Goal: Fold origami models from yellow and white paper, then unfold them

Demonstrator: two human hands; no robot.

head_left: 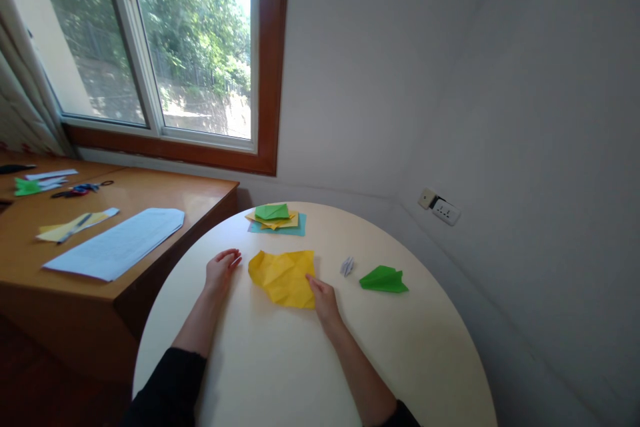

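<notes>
A creased yellow paper sheet lies partly unfolded on the round white table. My right hand rests on the sheet's near right corner, fingers pressing its edge. My left hand lies flat on the table just left of the sheet, fingers slightly apart, holding nothing and not touching the paper.
A stack of green, yellow and blue papers sits at the table's far side. A small white folded piece and a green folded paper lie to the right. A wooden desk with papers and scissors stands left, under a window.
</notes>
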